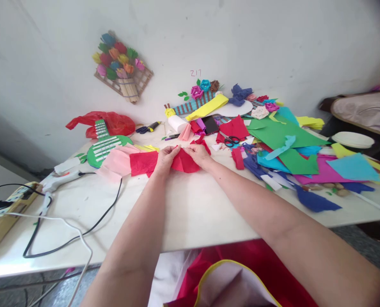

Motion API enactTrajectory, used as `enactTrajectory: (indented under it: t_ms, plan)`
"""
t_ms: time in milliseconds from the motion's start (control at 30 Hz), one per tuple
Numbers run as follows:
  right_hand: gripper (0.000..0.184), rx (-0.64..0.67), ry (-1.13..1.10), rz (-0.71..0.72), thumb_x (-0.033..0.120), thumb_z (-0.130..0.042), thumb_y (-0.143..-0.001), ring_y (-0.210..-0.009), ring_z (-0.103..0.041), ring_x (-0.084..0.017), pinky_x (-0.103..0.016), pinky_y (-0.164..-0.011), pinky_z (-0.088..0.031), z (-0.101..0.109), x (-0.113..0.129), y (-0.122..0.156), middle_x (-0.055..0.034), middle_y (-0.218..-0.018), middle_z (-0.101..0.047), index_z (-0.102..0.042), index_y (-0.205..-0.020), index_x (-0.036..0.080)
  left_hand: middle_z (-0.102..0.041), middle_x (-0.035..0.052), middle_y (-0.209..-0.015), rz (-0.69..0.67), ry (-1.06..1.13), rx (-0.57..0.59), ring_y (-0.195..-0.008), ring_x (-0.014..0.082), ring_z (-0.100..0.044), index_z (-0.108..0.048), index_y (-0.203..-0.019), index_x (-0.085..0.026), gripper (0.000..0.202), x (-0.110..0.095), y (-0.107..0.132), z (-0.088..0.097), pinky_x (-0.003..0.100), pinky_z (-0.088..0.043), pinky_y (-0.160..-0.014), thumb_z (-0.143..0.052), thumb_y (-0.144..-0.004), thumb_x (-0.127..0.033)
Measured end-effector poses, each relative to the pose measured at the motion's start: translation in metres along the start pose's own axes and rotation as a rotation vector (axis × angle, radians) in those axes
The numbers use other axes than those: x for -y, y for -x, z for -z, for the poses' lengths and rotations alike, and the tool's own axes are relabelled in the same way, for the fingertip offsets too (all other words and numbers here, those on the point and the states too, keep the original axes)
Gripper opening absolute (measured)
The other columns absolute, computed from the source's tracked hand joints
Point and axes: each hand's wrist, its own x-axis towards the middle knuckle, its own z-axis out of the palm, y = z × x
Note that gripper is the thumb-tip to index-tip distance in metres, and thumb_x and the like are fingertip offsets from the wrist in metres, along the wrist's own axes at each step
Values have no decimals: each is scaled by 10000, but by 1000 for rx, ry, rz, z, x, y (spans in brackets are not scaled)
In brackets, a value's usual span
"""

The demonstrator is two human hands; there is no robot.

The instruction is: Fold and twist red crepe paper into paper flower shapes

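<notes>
Near the middle of the table, my left hand [167, 158] and my right hand [199, 154] pinch a piece of red crepe paper [184, 161] between them. Fingertips of both hands almost meet at its upper edge, and the paper hangs below them. Left of my left hand lies another red paper piece [141, 163], partly over pale pink paper [116, 161]. A small red strip [237, 159] rests to the right of my right hand. Black-handled scissors [230, 140] lie beyond it on red paper.
A glue gun [60, 181] with a black cord lies at left, near a power strip [9, 215]. A green paper guitar shape [108, 149] and red plastic bag [110, 123] stand behind. Coloured paper [289, 132] heaps at right, beside a phone [211, 125].
</notes>
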Motion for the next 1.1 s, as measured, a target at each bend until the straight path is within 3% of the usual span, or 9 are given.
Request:
enactTrajectory:
  t_ms: [200, 333, 633, 867, 1100]
  plan:
    - [328, 84, -206, -84, 474, -554, -698, -561, -456, -110, -232, -512, -333, 0, 2, 3, 14, -587, -531, -537, -641, 151, -545, -34, -502, -21, -45, -29, -430, 71, -464, -509, -591, -158, 377, 2, -3, 2, 189, -341, -427, -720, -570, -470]
    - [281, 108, -297, -140, 419, -622, -645, -590, -513, -121, -238, -546, -386, 0, 2, 5, -1, -631, -590, -586, -686, 144, -537, -32, -488, -10, -81, -30, -424, 71, -457, -508, -578, -155, 379, 0, -1, 0, 191, -335, -422, -721, -563, -468]
    - [210, 81, -240, -86, 349, -600, -638, -571, -473, -101, -234, -558, -361, 0, 4, 5, 27, -584, -541, -562, -613, 144, -555, -29, -511, 2, -66, -16, -446, 80, -481, -526, -595, -158, 338, -2, 1, -4, 195, -355, -444, -746, -539, -408]
    - [320, 116, -225, -127, 444, -604, -635, -499, -409, -85, -225, -477, -287, 0, 3, 7, 47, -527, -461, -474, -572, 159, -588, -22, -544, 17, -24, 41, -471, 97, -526, -530, -671, -164, 356, -4, 4, -6, 203, -388, -467, -748, -543, -414]
    - [330, 105, -187, -91, 436, -615, -635, -495, -366, -77, -228, -475, -251, 0, 5, 6, 55, -513, -416, -467, -543, 156, -576, -19, -522, 9, -56, -12, -453, 80, -498, -521, -612, -150, 375, -3, 2, -6, 195, -367, -454, -759, -517, -423]
